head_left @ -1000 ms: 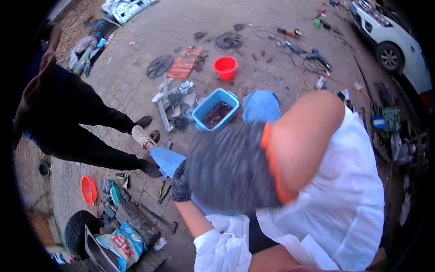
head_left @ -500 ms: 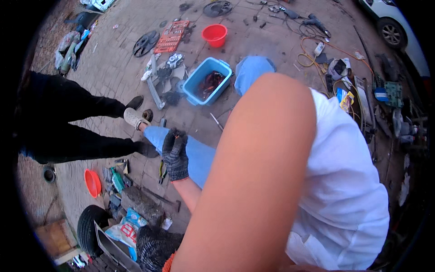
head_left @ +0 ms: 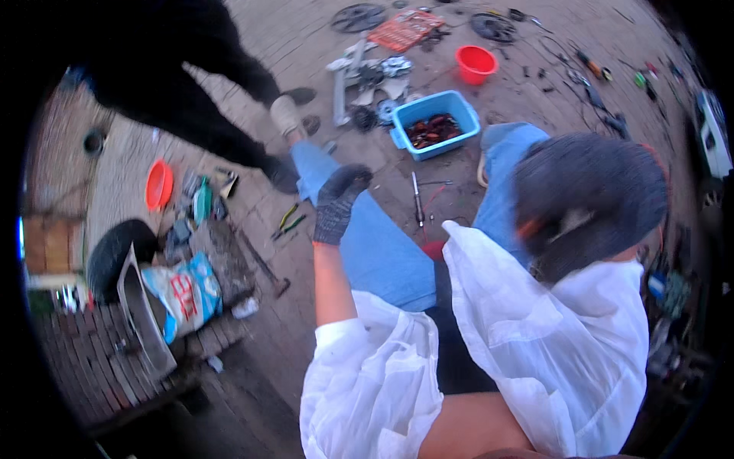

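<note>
My left hand (head_left: pixel 341 205), in a dark grey work glove, rests over my left leg in light blue trousers (head_left: pixel 386 256). Its fingers look curled closed; whatever they may hold is hidden. Large and smeared by motion, my right hand (head_left: pixel 589 199) in a dark glove is raised over my right leg, its fingers unreadable. A long thin tool with a dark handle (head_left: pixel 418 200) lies on the paving between my legs. Ahead stands a light blue basin (head_left: pixel 402 139) holding dark reddish-brown pieces (head_left: pixel 433 131). Green-handled pliers (head_left: pixel 288 222) lie left of my left hand.
A person in dark trousers (head_left: pixel 172 99) stands at the left. Nearby are a hammer (head_left: pixel 267 269), a tyre (head_left: pixel 115 256), a printed sack (head_left: pixel 183 294) and a red bowl (head_left: pixel 159 185). Farther off are another red bowl (head_left: pixel 475 64), metal parts (head_left: pixel 367 76) and a red tool tray (head_left: pixel 405 30).
My right arm has swung from across my front at lower left to the right side. My left hand stays over my left leg. The view has turned, shifting the basin rightward.
</note>
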A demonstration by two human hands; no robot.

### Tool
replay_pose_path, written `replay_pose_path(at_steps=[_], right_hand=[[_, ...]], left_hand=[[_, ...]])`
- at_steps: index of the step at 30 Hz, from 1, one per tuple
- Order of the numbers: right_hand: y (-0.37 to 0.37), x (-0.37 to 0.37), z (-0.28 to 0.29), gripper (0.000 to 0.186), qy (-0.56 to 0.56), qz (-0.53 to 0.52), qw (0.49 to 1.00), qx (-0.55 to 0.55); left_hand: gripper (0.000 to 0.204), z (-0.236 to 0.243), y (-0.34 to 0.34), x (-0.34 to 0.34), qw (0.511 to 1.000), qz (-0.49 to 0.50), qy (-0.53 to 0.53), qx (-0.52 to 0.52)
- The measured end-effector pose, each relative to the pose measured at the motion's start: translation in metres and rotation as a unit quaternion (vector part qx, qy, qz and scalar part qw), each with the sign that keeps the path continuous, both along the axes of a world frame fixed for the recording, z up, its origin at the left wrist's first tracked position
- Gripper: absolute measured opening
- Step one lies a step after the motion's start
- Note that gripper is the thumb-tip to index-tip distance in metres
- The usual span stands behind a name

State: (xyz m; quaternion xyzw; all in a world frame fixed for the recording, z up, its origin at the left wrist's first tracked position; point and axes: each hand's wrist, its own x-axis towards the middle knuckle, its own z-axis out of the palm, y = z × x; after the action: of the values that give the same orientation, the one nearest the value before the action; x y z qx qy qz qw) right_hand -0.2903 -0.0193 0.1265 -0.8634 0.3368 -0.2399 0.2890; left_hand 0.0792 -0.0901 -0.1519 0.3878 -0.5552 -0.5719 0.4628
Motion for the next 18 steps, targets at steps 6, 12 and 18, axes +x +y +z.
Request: replay_pose_path(at_steps=[6,12,18], right_hand=[[-0.004,-0.051,-0.020,0.047,-0.309,-0.184,0.927,0.106],[0.011,-0.057,-0.017,0.047,-0.514,-0.198,0.820,0.156],[-0.006,-0.117,-0.016,0.044,-0.536,-0.111,0.821,0.159]], left_hand=[[0.028,0.016,0.018,0.002,0.997,-0.068,0.010,0.033],[0.023,0.013,0.004,-0.005,0.976,0.063,0.201,0.056],[0.036,0.016,0.007,-0.005,0.915,0.008,0.392,0.091]])
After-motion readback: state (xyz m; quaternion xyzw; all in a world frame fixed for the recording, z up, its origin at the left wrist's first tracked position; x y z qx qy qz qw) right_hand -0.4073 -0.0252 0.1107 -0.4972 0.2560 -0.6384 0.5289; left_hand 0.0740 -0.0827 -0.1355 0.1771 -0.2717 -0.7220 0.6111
